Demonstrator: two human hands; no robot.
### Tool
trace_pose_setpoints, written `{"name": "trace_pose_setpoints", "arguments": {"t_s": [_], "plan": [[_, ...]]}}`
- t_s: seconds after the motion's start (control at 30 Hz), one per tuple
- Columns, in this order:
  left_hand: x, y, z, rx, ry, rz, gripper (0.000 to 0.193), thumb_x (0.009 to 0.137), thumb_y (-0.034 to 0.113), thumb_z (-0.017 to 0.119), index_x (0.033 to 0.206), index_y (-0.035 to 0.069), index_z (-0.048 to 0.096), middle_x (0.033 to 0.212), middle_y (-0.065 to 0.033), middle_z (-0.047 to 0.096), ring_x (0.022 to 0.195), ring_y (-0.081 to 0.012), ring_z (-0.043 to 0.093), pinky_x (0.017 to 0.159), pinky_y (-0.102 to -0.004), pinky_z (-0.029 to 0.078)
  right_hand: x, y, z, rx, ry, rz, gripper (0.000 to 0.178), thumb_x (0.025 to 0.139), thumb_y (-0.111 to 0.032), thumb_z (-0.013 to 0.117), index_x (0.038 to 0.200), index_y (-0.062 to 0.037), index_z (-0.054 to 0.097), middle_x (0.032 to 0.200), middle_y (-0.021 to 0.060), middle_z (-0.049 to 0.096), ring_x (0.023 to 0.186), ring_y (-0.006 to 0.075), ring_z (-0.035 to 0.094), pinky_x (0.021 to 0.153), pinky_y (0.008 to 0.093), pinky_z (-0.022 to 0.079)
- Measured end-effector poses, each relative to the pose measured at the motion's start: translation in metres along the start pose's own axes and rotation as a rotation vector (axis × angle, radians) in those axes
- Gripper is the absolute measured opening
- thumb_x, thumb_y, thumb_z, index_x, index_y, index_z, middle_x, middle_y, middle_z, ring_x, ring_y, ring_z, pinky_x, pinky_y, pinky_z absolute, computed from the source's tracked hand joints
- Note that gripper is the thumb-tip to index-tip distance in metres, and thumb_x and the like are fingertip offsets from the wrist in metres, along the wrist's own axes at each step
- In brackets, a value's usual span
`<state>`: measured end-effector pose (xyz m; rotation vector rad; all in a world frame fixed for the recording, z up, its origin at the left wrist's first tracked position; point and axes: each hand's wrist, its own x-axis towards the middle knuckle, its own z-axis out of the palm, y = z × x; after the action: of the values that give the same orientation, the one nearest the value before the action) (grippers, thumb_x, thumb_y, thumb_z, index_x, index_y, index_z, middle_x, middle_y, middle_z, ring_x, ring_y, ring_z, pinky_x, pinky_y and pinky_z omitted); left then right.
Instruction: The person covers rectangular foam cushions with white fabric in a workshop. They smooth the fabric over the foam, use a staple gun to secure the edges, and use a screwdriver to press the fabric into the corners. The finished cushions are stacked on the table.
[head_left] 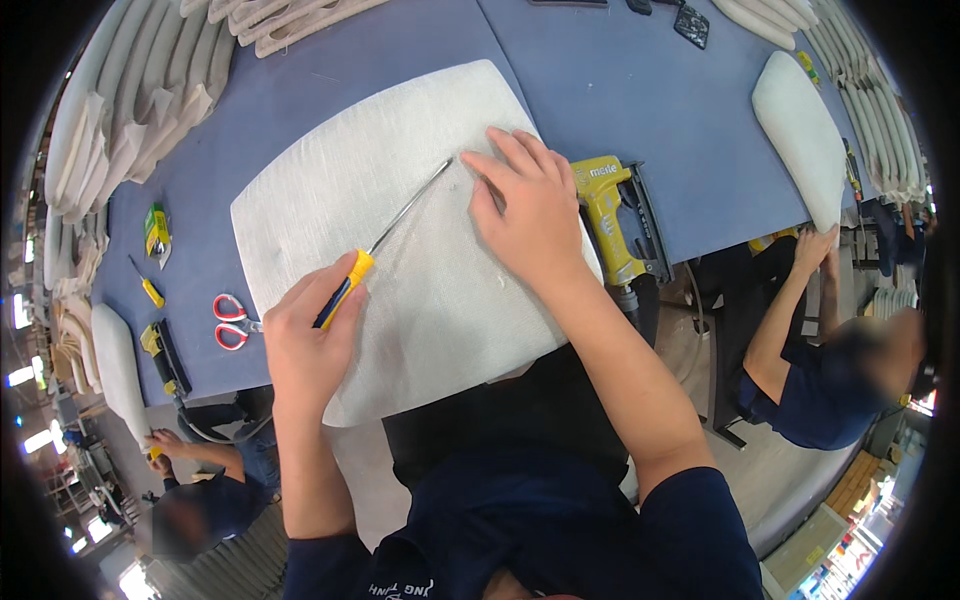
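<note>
Two bare hands at work on a large off-white, fabric-covered panel with rounded corners, which lies on a blue tabletop and overhangs its near edge toward the wearer's body. Clock directions are read from the middle of the panel, with twelve o'clock at the top of the view. The left hand, at eight o'clock, is closed around the yellow-and-dark-blue handle of a screwdriver with a slim metal shaft; the shaft slants across the panel between one and two o'clock, and its tip lies just beside the fingertips of the other hand. Whether the tip touches the fabric cannot be told. The right hand, between one and two o'clock, rests palm down on the panel, fingers loosely spread, thumb apart, gripping nothing. At three o'clock, just beside the panel, lies a yellow-and-black staple gun; at eight o'clock, red-and-white-handled scissors reach its edge. Farther out at nine o'clock are a smaller yellow-handled tool and a green-and-yellow box. Stacked grey-white pads stand at ten o'clock. Between two and three o'clock, well apart, a pale rounded panel is touched at its lower end by the hand of a co-worker in a dark blue shirt.
</note>
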<state>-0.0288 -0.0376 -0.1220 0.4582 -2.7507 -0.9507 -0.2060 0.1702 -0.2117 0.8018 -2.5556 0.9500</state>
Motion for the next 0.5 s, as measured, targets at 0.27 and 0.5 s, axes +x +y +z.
{"name": "trace_pose_setpoints", "arguments": {"t_s": [0.27,0.5], "plan": [[0.027,0.018,-0.030,0.206,-0.111,0.093,0.037,0.094,0.000,0.081,0.130,0.003,0.083,0.119,-0.0191,0.084,0.100,-0.0298,0.082,0.092,-0.0336,0.061,0.003,0.000,0.000,0.070,-0.031,0.060,0.033,0.096,-0.016,0.071,0.126,-0.0150,0.084,0.152,0.0124,0.070,0.148,0.0366,0.058,0.126,0.0561,0.038],[0.045,0.029,-0.040,0.270,-0.201,0.098,0.040,0.090,-0.001,0.081,0.130,0.002,0.083,0.111,-0.0203,0.085,0.092,-0.0283,0.082,0.086,-0.0334,0.059,0.007,0.003,-0.001,0.037,-0.066,0.075,0.034,0.096,-0.019,0.073,0.127,-0.0193,0.086,0.153,0.0061,0.071,0.149,0.0346,0.057,0.126,0.0525,0.039]]}}
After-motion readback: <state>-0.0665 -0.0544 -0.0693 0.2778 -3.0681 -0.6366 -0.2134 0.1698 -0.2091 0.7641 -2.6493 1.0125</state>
